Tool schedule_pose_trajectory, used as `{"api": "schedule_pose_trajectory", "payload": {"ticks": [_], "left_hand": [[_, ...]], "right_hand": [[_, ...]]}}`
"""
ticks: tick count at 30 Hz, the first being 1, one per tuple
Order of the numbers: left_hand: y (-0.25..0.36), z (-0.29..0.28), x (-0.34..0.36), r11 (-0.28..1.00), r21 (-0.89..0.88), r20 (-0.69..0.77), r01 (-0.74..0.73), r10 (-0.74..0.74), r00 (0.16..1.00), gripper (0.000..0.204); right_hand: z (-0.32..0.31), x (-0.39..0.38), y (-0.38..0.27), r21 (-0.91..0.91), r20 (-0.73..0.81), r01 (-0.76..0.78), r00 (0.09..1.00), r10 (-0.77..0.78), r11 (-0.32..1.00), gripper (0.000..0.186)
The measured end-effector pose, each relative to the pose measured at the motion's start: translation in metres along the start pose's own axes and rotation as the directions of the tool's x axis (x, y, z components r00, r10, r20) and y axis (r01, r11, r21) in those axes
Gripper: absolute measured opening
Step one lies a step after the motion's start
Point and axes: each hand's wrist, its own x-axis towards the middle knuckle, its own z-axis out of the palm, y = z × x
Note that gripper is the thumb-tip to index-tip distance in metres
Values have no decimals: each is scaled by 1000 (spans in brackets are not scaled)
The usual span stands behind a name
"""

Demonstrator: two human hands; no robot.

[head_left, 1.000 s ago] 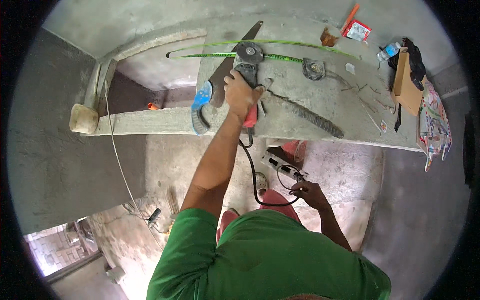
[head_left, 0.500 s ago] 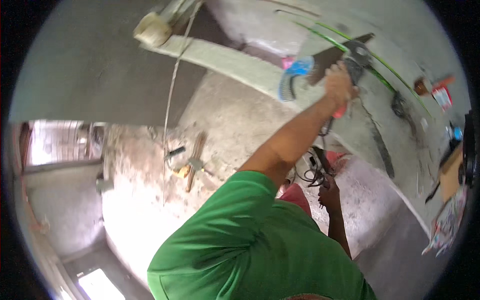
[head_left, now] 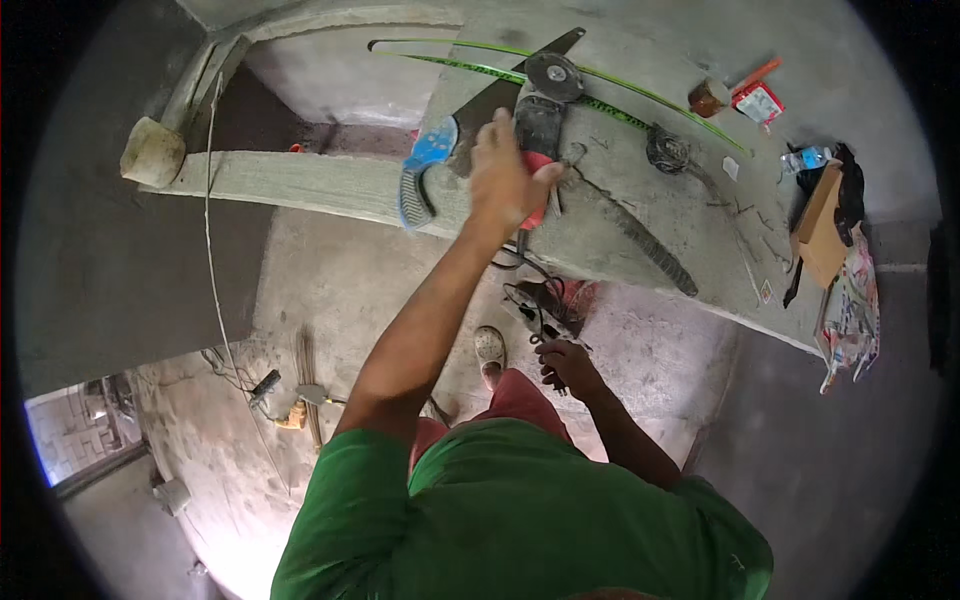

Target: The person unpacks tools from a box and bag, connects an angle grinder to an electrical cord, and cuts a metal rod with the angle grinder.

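Left hand (head_left: 505,180) has its fingers wrapped round the red grinder (head_left: 540,135) on the concrete slab (head_left: 300,180), right hand (head_left: 568,365) pinching its black cord (head_left: 525,300) down low.

Bare-concrete building site: saw (head_left: 470,125), grinder (head_left: 545,110).

Left arm stretched far and up, bare forearm straight, left hand (head_left: 508,180) closed in a grip with knuckles toward the camera, right arm bent low and near, right hand (head_left: 567,365) curled shut, green sleeves at both shoulders
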Motion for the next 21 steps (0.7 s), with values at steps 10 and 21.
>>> {"api": "schedule_pose_trajectory", "payload": {"ticks": [10,21], "left_hand": [[-102,-134,-263,921,179,567,345,-383,729,80],[-231,-259,-402,730,-96,359,677,-609,708,49]], "right_hand": [[114,41,-18,-206,314,88,949,-19,975,32],[374,47,-41,-443,880,892,413,-234,-94,33]]}}
